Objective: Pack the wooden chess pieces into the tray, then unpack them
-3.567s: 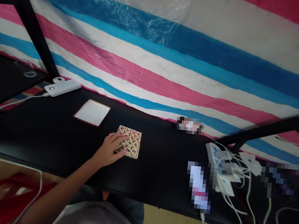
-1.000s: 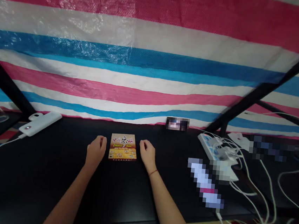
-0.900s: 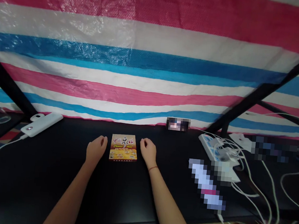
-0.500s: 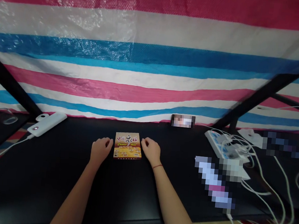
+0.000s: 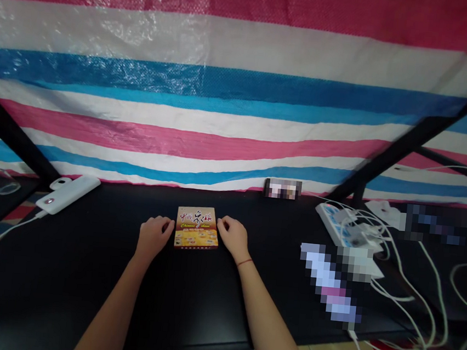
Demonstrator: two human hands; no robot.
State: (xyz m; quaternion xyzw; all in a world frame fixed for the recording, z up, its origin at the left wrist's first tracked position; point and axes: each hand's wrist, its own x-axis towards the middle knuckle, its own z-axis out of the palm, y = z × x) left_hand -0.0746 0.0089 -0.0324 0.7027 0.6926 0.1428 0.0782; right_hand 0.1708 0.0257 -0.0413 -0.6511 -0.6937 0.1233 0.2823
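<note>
A Chinese chess box (image 5: 197, 229) lies flat on the black table (image 5: 188, 297), its printed lid facing up in tan, yellow and dark red. Just left of it rests my left hand (image 5: 153, 240), fingers curled in a loose fist, holding nothing that shows. My right hand (image 5: 233, 238) is curled the same way close to the box's right side, with a thin red cord around the wrist. Neither hand grips the box; a narrow gap separates it from the left one, while on the right the thumb comes very near its edge.
On the left is a white device with a cable (image 5: 68, 195). A power strip (image 5: 331, 226) with tangled white cables and a blurred phone-like item (image 5: 328, 283) lie on the right. Another blurred item (image 5: 283, 189) stands at the back, before a striped sheet (image 5: 203, 144).
The whole view has shifted slightly, so everything sits a little further left. My hands and the chess box keep their places relative to each other.
</note>
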